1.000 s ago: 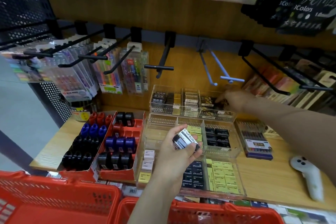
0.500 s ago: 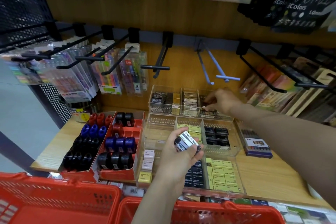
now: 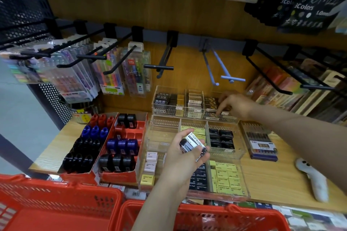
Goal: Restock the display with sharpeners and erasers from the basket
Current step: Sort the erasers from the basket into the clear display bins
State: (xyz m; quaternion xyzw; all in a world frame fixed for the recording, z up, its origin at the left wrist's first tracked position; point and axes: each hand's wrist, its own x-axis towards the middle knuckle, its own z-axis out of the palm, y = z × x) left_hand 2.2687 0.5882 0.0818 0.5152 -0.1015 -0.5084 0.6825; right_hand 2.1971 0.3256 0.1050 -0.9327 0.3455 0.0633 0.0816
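Step in hand, as judged: erasers are being placed into the clear acrylic display trays (image 3: 242, 153) on the counter (image 3: 272, 180).

Left hand (image 3: 183, 163): fingers curled round a small stack of boxed erasers (image 3: 194, 143) in black-and-white sleeves, held above the middle tier of the trays, clear of the dividers.

Right hand (image 3: 237, 104): reached into the rightmost compartment of the back tray (image 3: 169, 112). Fingertips are pointed down among the packs there; whether a pack is pinched or merely pressed into line cannot be told.

Sharpeners (image 3: 120, 146) are seen in the red cartons to the left, some slots in the right carton bare. Red baskets (image 3: 206, 215) are at the near edge, below the counter lip.

Next move, as judged: one eraser is to be passed from the left-hand stack and dropped upright into a matching compartment; the black packs in the middle-right cell (image 3: 221, 139) look the likeliest match, though labels are too small to read.

Room and edges: thin acrylic walls and comb-like dividers stand close on every side of the compartments. Bare black peg hooks (image 3: 159, 67) overhang the back tray, so a raised wrist could be caught. Open counter is available to the right, near a white handheld device (image 3: 313, 180).
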